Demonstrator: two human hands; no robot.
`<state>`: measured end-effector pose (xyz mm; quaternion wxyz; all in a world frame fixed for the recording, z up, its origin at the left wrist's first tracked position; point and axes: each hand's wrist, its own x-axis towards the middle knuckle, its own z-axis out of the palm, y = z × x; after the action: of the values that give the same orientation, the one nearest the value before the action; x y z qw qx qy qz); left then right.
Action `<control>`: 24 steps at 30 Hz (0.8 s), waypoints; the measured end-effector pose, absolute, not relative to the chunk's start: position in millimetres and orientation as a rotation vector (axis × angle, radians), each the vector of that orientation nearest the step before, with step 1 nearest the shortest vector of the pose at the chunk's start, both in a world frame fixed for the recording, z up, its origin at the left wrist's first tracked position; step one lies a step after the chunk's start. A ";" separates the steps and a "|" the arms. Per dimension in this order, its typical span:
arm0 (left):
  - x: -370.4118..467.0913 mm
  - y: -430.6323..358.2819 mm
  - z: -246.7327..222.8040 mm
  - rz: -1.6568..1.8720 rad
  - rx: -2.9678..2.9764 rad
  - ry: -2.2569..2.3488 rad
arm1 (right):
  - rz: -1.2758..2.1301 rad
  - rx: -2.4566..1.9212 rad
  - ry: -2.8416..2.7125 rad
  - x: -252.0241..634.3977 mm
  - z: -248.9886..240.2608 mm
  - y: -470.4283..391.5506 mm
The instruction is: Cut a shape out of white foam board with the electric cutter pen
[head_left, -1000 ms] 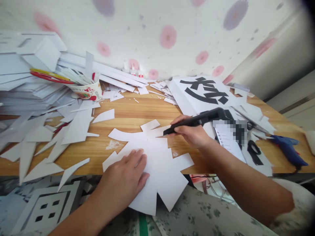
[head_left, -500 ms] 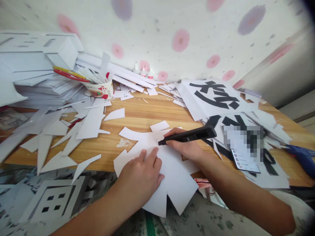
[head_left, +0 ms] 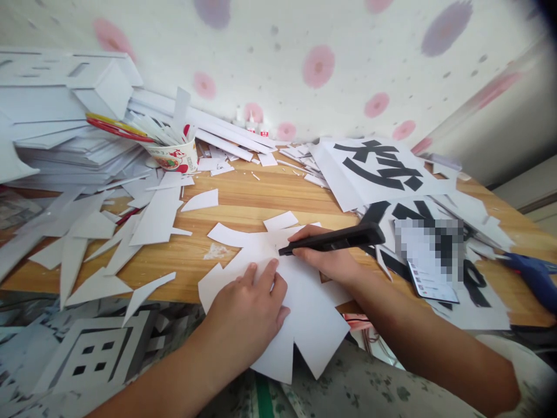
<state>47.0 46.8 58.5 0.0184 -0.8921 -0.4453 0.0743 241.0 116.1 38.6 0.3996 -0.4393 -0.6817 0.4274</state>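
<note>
A large white cut-out sheet (head_left: 311, 325), irregular in outline with a notch at its near edge, lies over the front edge of the wooden table. My left hand (head_left: 250, 307) rests on it, palm down, with fingers stretched out and fingertips pressing near its middle. My right hand (head_left: 324, 252) is closed around a black utility knife (head_left: 337, 237). The knife's tip touches or hovers just above the sheet, a little beyond my left fingertips; the blade itself is too small to make out. Small white pieces (head_left: 281, 220) lie at the sheet's far edge.
White offcuts (head_left: 152, 215) cover the left of the table (head_left: 243, 200). A paper cup (head_left: 176, 157) holds strips and scissors-like handles. At right lie sheets with black characters (head_left: 383, 165), a phone (head_left: 430, 278) and a blue tool (head_left: 533, 276). Small bottles (head_left: 251, 123) stand by the wall.
The view has shifted slightly. Both hands, the utility knife and the white sheet hold nearly the same positions relative to each other.
</note>
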 end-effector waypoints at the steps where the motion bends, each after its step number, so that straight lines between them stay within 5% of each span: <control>1: 47.1 46.8 58.4 0.232 -2.769 -1.384 | 1.087 -1.115 -1.724 241.0 38.6 116.2; 16: 60.6 51.1 66.2 0.366 -2.763 -1.510 | 1.013 -1.139 -2.006 251.3 50.9 117.0; 24: 71.5 48.8 62.1 0.395 -2.794 -1.597 | 1.253 -1.214 -1.879 270.6 40.5 114.1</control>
<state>71.5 48.8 62.1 -0.0502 -0.8606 -0.4920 0.1218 270.6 114.1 40.5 0.2848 -0.4538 -0.7026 0.4683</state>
